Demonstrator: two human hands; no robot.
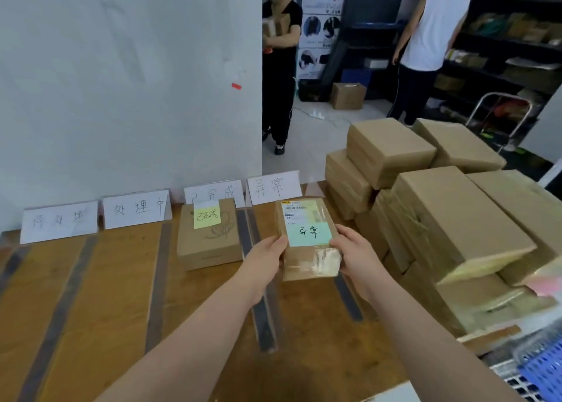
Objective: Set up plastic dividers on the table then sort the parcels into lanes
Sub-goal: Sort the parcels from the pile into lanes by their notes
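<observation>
Left hand (267,257) and right hand (354,255) are extended over the table (106,280), each curled round one side of a parcel (307,267) held over the rightmost lane. If the parcel is lowered askew, the divider (264,319) beside it could be struck and shifted, and the neighbouring lane encroached upon.

Even, soft indoor light, faint shadows, mild overall blur, wide-angle bending at the edges, dimmer background shelves (511,36).

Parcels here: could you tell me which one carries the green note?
The held parcel, between left hand and right hand; the flat parcel beside it has a yellow note.
</observation>
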